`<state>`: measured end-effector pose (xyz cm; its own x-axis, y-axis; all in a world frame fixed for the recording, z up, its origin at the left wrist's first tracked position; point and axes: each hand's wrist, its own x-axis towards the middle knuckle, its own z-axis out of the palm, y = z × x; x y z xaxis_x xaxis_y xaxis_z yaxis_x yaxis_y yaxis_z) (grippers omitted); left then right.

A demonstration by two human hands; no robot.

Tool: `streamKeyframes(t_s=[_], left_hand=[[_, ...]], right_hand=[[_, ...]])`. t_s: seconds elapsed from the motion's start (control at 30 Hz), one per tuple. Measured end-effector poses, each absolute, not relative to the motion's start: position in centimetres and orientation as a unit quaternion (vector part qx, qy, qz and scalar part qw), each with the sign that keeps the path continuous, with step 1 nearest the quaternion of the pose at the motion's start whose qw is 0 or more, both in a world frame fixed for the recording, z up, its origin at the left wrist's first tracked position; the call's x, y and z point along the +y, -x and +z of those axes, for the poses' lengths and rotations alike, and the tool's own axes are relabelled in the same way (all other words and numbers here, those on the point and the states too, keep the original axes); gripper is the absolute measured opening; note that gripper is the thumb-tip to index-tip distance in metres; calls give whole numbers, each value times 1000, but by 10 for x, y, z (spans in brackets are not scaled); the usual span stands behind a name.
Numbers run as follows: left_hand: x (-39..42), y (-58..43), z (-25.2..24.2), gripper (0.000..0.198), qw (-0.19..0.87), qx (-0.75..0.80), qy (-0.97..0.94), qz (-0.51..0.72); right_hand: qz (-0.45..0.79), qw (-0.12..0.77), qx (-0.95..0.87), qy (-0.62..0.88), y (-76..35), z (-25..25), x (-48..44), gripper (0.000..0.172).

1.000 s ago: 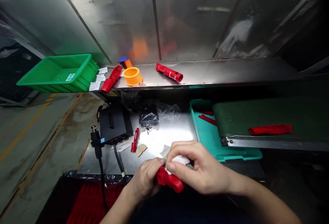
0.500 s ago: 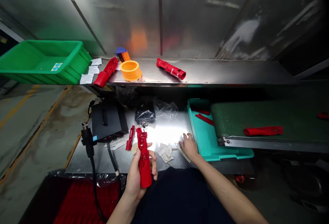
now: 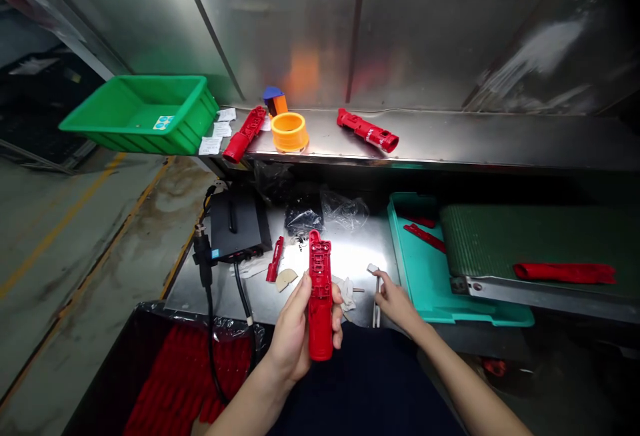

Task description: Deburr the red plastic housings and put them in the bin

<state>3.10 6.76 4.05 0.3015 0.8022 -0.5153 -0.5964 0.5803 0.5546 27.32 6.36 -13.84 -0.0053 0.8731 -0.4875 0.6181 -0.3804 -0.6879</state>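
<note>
My left hand [image 3: 299, 335] is shut around the lower end of a red plastic housing [image 3: 320, 296], holding it upright with its ribbed inner side facing me. My right hand [image 3: 395, 303] pinches a thin metal tool [image 3: 376, 309], possibly tweezers, with a small white tip above it. A crumpled white cloth [image 3: 345, 293] lies on the steel bench [image 3: 350, 256] between my hands, partly behind the housing. Left of the housing lie a small red plastic part [image 3: 275, 259] and a beige curved piece [image 3: 286, 280].
A teal tray [image 3: 425, 276] with red strips sits right of the bench, below a green conveyor belt [image 3: 530, 236] carrying a red part [image 3: 565, 273]. A black box [image 3: 235, 226], cable and plastic bag [image 3: 345, 211] are ahead. The upper shelf [image 3: 450, 143] holds red housings and an orange ring; a green bin [image 3: 145, 116] is at its left.
My hands have parted from working together on the housing, and the white cloth now lies on the bench. My right hand has picked up the thin metal tool. The view has shifted slightly.
</note>
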Motion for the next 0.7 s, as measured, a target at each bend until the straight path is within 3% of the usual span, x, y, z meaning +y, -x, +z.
streamKeyframes(t_s=[0.13,0.23,0.27,0.37,0.4,0.57,0.7], left_hand=[[66,-39,50,50,826,352,-136,418],[64,-47,62,35,821,331,-161,437],[63,-50,66,31,820,325,-174,439],[59,-57,79,33,831,302,-222,411],[58,-59,83,35,835,298,-235,399],[50,-67,97,46,839,319,-251,364],[46,-69,105,48,841,326,-251,351]], right_hand=[[508,314,-502,626,-292,-65,72,43],[549,440,-470,532,-291,5,70,58],[575,527,-426,458,-287,27,67,57],[568,659,-363,334,-269,80,54,21],[566,667,-365,320,-263,91,49,16],[589,575,-454,342,-252,111,29,39],[563,536,-513,365,-254,104,23,17]])
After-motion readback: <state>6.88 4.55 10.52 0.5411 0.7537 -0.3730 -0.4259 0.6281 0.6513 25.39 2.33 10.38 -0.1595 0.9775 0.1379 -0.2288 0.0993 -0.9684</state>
